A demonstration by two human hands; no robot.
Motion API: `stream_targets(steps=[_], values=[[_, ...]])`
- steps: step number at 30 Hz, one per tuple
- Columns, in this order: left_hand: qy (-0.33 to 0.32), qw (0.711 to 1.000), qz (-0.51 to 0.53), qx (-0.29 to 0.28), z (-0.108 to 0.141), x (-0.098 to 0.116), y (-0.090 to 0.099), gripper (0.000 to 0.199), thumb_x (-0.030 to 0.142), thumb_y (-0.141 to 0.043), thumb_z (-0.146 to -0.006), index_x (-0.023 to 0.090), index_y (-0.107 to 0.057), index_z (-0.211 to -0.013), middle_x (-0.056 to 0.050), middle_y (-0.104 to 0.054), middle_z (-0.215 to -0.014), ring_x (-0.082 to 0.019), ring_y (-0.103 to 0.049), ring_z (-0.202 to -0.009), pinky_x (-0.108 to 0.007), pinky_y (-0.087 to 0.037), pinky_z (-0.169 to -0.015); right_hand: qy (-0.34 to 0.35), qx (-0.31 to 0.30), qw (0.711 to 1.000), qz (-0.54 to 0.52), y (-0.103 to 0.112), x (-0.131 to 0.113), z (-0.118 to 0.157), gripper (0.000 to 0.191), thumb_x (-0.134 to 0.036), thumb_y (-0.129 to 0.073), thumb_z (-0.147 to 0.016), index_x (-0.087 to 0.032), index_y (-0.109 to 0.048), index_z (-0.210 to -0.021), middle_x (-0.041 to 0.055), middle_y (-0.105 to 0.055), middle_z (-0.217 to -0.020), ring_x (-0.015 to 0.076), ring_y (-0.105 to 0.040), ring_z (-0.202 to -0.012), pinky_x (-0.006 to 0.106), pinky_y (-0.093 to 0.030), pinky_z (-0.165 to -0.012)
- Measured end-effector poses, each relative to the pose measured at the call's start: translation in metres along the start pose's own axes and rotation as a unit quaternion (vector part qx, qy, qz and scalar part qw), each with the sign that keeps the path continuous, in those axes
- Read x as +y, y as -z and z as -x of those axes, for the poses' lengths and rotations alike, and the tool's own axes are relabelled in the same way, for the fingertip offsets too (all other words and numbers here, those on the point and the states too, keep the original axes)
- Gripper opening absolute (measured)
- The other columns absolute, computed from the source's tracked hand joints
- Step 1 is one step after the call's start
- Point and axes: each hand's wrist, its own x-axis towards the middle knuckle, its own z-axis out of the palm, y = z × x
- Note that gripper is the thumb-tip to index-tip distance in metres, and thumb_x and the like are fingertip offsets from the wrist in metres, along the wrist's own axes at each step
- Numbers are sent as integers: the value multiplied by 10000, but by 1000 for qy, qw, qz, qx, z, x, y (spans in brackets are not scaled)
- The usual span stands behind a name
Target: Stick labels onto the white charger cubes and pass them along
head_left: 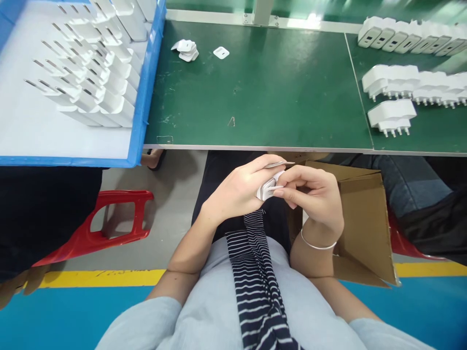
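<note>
My left hand (242, 187) is closed around a white plug charger (267, 188), whose end face points toward my right hand. A thin metallic strip, perhaps a tool, (280, 164) sticks out by the left index finger. My right hand (314, 194) pinches a thin white piece (276, 187) against the charger's end; its exact kind is partly hidden by the fingers. Both hands are over my lap, just short of the bench edge. On the green bench (270, 97) lie a small pile of white face plates (186, 49) and a single slotted face plate (221, 52).
At left, a blue-rimmed tray (140, 104) holds several white chargers (105, 92), pins up. Rows of chargers (392, 78) stand on the bench at right. A cardboard box (361, 214) is beside my right arm. Red stools (124, 194) and seated people flank me.
</note>
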Motion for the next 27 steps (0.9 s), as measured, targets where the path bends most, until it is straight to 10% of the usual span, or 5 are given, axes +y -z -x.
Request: stream_targets(steps=[8, 17, 27], values=[[12, 1000, 9, 9, 3, -12, 3, 404, 35, -576, -896, 153, -636, -1278, -130, -681, -1308, -214, -649, -1252, -371, -572, -1059, 117, 49, 984, -125, 9, 6, 8, 264, -421, -843, -792, -244, -689, -670, -50, -569, -468, 104, -442, -345, 267, -355, -357], [36, 965, -58, 253, -6, -10, -8, 312, 246, -629, -967, 254, -656, -1278, -74, -679, -1314, -238, -656, -1218, -471, -564, -1074, -71, 126, 962, -231, -28, -15, 15, 82, -217, -671, -948, -202, -644, -872, -12, -743, -658, 125, -664, -515, 233, -547, -482], [52, 952, -79, 290, -3, -8, -7, 407, 385, -721, -908, 261, -661, -1291, -89, -679, -1313, -268, -673, -1200, -447, -596, -1025, -67, 161, 932, -317, -56, 4, 10, 134, -172, -692, -932, -202, -649, -809, -27, -731, -628, 103, -656, -524, 203, -527, -516]])
